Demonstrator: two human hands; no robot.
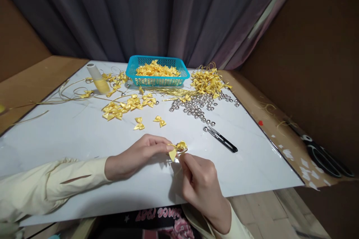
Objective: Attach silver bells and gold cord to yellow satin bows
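My left hand (140, 153) pinches a small yellow ribbon bow (177, 148) just above the white tabletop (70, 138). My right hand (199, 181) is closed in a pinch right under the bow, fingertips at its lower edge, apparently on a thin thread or cord that is too fine to make out. Two loose bows (139, 123) (159, 120) lie just beyond the hands. Black thread snips (221, 139) lie to the right of the hands.
A blue basket (156, 78) of yellow bows stands at the back centre. Several bows (123, 106), silver bells (196, 106), gold cord loops (206, 79) and a thread spool (98, 78) lie spread before it. Large black scissors (325, 158) rest on the brown board at right.
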